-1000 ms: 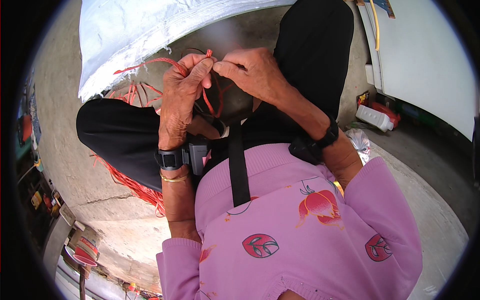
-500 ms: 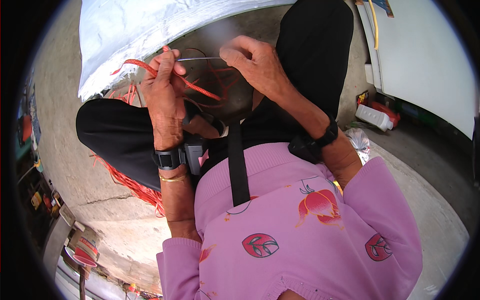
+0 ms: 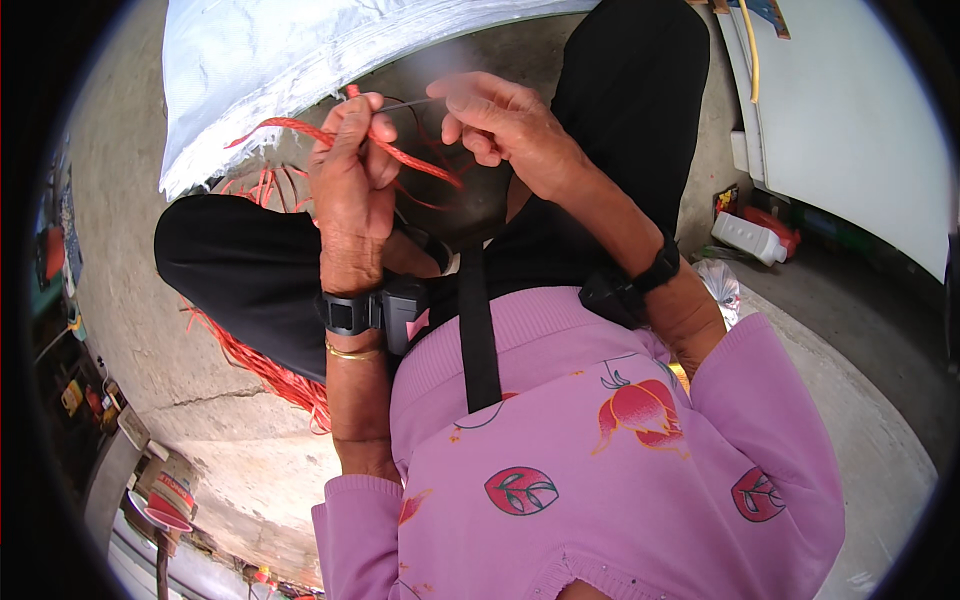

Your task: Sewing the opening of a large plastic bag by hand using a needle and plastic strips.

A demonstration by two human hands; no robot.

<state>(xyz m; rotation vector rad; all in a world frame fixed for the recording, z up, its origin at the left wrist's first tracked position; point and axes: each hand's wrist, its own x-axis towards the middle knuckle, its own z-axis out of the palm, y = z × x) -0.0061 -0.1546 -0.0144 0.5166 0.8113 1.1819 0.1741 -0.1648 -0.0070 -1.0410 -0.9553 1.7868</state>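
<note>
The bare left hand [image 3: 350, 175] pinches a ridged red plastic-looking cord [image 3: 418, 166] near a frayed white woven sheet [image 3: 260, 70]; the right hand [image 3: 512, 125] meets a thin grey rod [image 3: 405, 105], grip unclear; a red-and-brown carton [image 3: 172, 492] bears lettering.

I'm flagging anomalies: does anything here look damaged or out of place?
The white woven sheet at upper left has a ragged edge with loose threads, so it looks frayed. At right, a white bottle lies on its side rather than upright.
</note>
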